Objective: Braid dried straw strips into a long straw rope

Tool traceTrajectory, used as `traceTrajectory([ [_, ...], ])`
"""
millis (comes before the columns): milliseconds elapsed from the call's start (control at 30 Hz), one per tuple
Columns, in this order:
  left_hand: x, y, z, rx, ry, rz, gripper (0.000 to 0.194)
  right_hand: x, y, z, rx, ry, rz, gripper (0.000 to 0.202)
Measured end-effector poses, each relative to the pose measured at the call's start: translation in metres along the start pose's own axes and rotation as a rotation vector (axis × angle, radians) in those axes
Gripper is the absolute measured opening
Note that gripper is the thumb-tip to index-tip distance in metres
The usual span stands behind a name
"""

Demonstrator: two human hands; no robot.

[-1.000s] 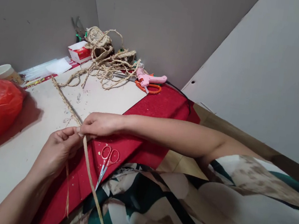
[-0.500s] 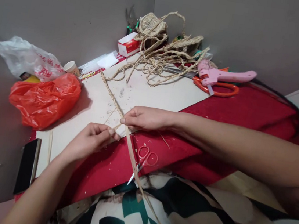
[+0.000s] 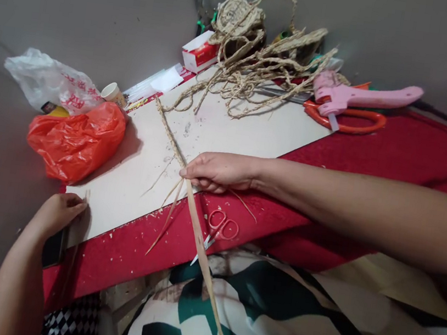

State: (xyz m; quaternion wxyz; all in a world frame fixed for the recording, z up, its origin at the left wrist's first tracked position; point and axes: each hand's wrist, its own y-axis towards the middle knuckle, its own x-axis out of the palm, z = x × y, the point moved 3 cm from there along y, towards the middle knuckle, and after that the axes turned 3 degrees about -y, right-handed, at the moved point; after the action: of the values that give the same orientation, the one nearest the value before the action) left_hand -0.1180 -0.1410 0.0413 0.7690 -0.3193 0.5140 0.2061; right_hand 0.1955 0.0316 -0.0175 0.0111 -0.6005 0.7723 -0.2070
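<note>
Pale, straw-coloured fibre is pinched in the right hand, whose grip is closed, thumb against fingers, on the near end of a thin braid. The braid is laid aslant over the white board, its held end by the board's near edge. From that pinch a long flat strip is hung over the bench's near edge, beside small scissors; thinner loose strands are fanned out to the left. At the bench's near-left corner, the left hand is held curled over another strip, thumb and fingers close together; whether it is gripped cannot be told. The step in hand is judged to be the picking up of a fresh strip while the braid is kept tight. For the next move, a sure pinch on that strip seems to be called for, with the right grip unslackened.
</note>
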Motion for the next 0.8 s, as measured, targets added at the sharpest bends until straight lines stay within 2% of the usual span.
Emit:
traceTrajectory([
  [100, 0.002, -0.003, 0.004, 0.076, -0.083, 0.081, 0.014, -0.001, 0.001, 0.001, -0.004, 0.006, -0.015, 0.035],
  [200, 0.0, -0.015, 0.024, 0.137, -0.31, 0.141, 0.019, -0.001, 0.002, 0.0, 0.018, -0.009, -0.015, 0.037],
  [300, 0.008, -0.035, 0.06, 0.192, -0.701, 0.077, 0.023, -0.001, 0.001, -0.002, 0.03, -0.004, -0.018, 0.039],
  [433, 0.04, -0.058, 0.114, 0.289, -0.881, -0.103, 0.025, -0.001, 0.001, -0.003, 0.028, 0.017, -0.029, 0.037],
  [500, 0.06, -0.063, 0.133, 0.313, -0.91, -0.208, 0.025, -0.001, 0.001, -0.003, 0.015, 0.031, -0.036, 0.036],
  [633, 0.085, -0.062, 0.146, 0.325, -0.941, -0.287, 0.021, -0.002, 0.002, -0.003, -0.029, 0.068, -0.045, 0.034],
  [800, 0.088, -0.067, 0.145, 0.33, -0.917, -0.29, 0.02, -0.003, 0.002, -0.004, -0.12, 0.095, -0.058, 0.035],
])
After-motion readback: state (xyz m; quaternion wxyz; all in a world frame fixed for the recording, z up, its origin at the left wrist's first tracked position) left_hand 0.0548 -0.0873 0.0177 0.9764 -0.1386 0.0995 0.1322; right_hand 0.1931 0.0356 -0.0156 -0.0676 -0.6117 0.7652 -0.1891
